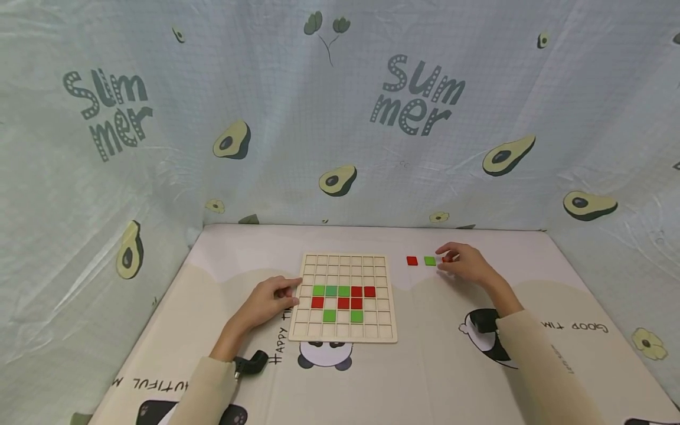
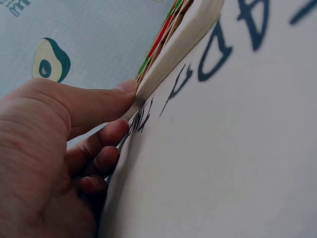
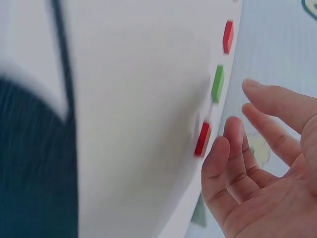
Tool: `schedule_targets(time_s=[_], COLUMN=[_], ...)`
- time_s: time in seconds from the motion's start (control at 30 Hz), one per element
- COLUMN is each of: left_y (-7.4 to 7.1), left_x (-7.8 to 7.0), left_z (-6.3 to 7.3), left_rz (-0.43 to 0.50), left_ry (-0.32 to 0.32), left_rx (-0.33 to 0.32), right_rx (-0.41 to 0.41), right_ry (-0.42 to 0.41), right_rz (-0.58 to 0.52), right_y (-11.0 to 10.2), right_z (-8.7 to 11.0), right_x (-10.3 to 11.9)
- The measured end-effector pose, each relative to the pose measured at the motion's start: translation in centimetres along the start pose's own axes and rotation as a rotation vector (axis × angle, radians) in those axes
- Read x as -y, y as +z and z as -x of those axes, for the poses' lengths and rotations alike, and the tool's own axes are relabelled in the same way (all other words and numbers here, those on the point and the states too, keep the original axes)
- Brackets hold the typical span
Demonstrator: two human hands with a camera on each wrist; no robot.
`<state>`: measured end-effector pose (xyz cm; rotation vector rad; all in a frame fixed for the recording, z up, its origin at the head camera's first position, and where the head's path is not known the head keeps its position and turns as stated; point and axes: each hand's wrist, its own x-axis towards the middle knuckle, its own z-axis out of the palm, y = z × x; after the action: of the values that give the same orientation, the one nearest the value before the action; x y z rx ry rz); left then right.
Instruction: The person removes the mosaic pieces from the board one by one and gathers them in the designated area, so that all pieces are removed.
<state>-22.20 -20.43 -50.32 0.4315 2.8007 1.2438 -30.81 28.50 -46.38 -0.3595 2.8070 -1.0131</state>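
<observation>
A pale wooden grid board [image 1: 372,332] lies flat on the table, with several green tiles [image 1: 329,316] and red tiles [image 1: 317,303] in its middle rows. One tile in the upper coloured row is a bluer green. My left hand [image 1: 268,301] touches the board's left edge with thumb and forefinger tips; its other fingers bend loosely beneath. Right of the board, a red tile [image 1: 412,261], a green tile [image 1: 430,261] and another red tile [image 3: 202,139] form a row. Around that last one hovers my right hand [image 1: 466,264], thumb and fingers spread apart, partly covering it in the head view.
The table [image 1: 425,366] wears a cloth printed with pandas and lettering. Behind it and along both sides hangs a pale curtain [image 1: 281,106] with avocado prints. A dark wrist camera [image 1: 252,363] sits by the left sleeve.
</observation>
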Motion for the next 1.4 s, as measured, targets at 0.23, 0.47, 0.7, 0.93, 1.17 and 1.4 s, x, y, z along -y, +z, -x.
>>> schedule_targets(time_s=[0.23,0.47,0.7,0.93,1.17,1.4], left_y=[0.0,-0.1,-0.2,-0.1,-0.2,-0.1], left_x=[0.0,-0.1,-0.1,-0.1,0.1,0.2], left_z=[0.1,0.1,0.1,0.0,0.0,-0.1], left_rz=[-0.002,-0.009,-0.023,-0.023,-0.033,-0.033], left_ry=[0.004,-0.003,-0.006,-0.007,0.003,-0.009], left_rx=[-0.003,-0.007,-0.012,-0.004,-0.009,0.001], right_rx=[0.017,0.043,0.067,0.105,0.137,0.171], right_ry=[-0.076,-0.158,-0.197,-0.234,-0.255,-0.261], right_rz=[0.003,-0.005,0.006,-0.026,-0.044,-0.04], right_y=[1.4,2.9,4.8,6.7,8.5,10.1], right_z=[-0.5,-0.8,-1.2,-1.7,-2.4,-3.0], right_x=[2.0,4.2,6.8,9.1,11.0,12.8])
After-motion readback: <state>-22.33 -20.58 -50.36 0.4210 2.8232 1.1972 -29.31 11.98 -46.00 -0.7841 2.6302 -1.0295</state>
